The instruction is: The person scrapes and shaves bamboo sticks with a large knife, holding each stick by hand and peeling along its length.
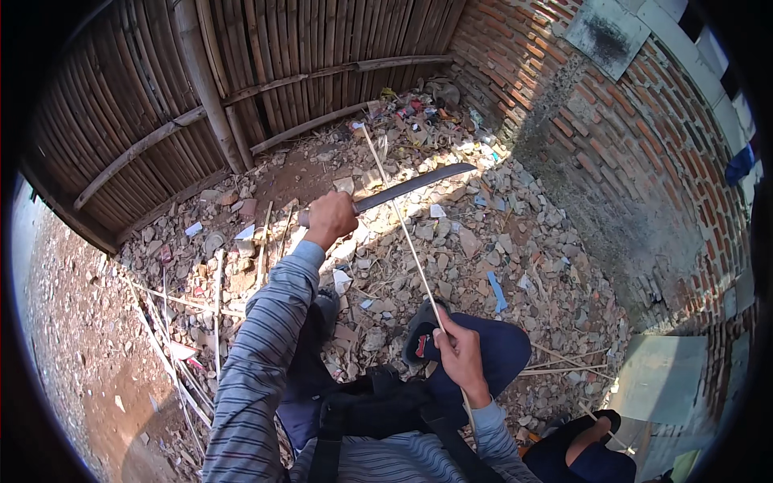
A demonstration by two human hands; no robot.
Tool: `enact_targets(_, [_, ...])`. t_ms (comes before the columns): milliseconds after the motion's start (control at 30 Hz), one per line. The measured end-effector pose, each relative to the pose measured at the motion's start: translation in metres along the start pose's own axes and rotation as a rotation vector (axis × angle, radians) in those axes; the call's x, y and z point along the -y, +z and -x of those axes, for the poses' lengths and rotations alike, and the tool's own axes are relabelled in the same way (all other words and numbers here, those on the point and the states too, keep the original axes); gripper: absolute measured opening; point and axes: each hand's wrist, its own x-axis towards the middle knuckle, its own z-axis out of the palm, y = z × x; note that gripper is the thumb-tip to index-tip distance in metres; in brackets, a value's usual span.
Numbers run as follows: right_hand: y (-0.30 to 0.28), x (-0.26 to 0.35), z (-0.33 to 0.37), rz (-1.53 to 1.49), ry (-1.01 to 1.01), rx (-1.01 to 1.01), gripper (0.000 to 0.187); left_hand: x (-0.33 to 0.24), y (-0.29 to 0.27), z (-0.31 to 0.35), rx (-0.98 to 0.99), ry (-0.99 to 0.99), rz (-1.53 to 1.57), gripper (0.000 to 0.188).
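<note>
My left hand (332, 217) is closed around the handle of a machete (415, 187), whose long dark blade points to the right. A thin, pale bamboo strip (416, 262) runs through my closed right hand (460, 350), in front of my bent right knee. From there it slants up and away to the left, its far end over the rubble. Blade and strip cross beyond my knees; whether they touch I cannot tell. My right fingers wrap the strip near its lower part, beside my dark shoe (420, 330).
Broken brick, stones and litter cover the ground (475, 266). More bamboo strips (217, 310) lie at left, others (564, 370) at right. A bamboo-slat wall (306, 48) meets a brick wall (636, 145) at the back. Another person's leg (584, 447) shows at lower right.
</note>
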Motion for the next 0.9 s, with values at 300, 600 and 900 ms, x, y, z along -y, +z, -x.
enact_targets(300, [-0.023,-0.010,0.096,-0.035,0.095,0.090,0.048,0.032,0.003,-0.007,-0.062,-0.109,-0.036,0.027])
enact_targets(600, [-0.001,-0.019,0.004,-0.055,0.021,0.002,0.047,-0.018,0.003,0.007,0.030,0.049,-0.015,0.026])
enact_targets(900, [-0.027,0.000,0.124,-0.051,0.184,0.134,0.048,0.046,-0.003,-0.010,0.039,-0.163,-0.104,0.030])
